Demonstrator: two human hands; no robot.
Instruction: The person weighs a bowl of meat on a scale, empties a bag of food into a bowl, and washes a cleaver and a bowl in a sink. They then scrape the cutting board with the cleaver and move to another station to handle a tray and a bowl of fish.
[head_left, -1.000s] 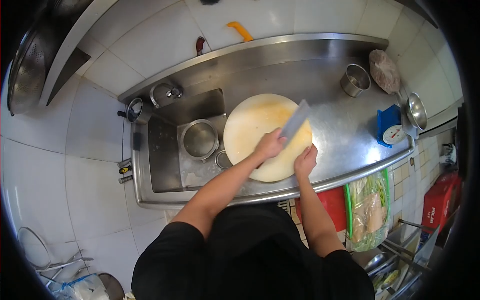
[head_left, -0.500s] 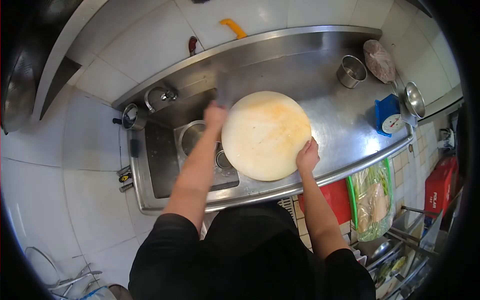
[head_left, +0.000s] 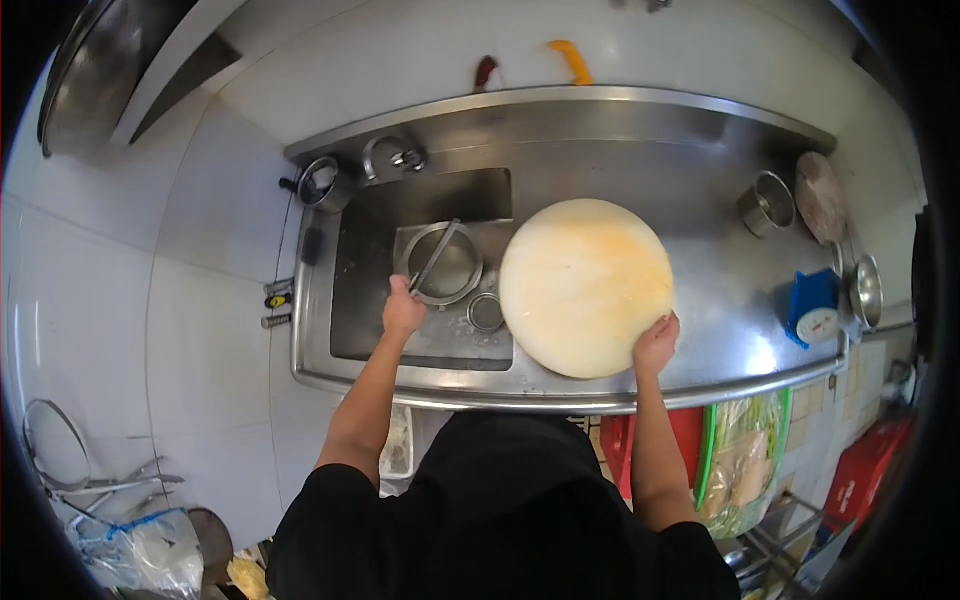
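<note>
A round whitish board (head_left: 585, 290) with an orange-brown stain lies on the steel counter at the sink's right edge. My right hand (head_left: 656, 343) grips the board's lower right rim. In my left hand (head_left: 404, 306) is a long, narrow metal tool (head_left: 437, 254), seen nearly edge-on, which looks like a knife or cleaver. It extends up and right over a round metal bowl (head_left: 462, 268) in the sink. A smaller round metal cup (head_left: 486, 312) stands between that bowl and the board.
The faucet (head_left: 405, 160) is behind the sink, with a metal pot (head_left: 324, 185) to its left. On the counter's right stand a steel pot (head_left: 767, 204), a bagged item (head_left: 820, 198), a blue scale (head_left: 813, 308) and a metal bowl (head_left: 867, 291).
My left hand has moved away from the board's left edge, out over the sink, with the metal tool. The camera view has shifted, while my right hand stays on the board's rim.
</note>
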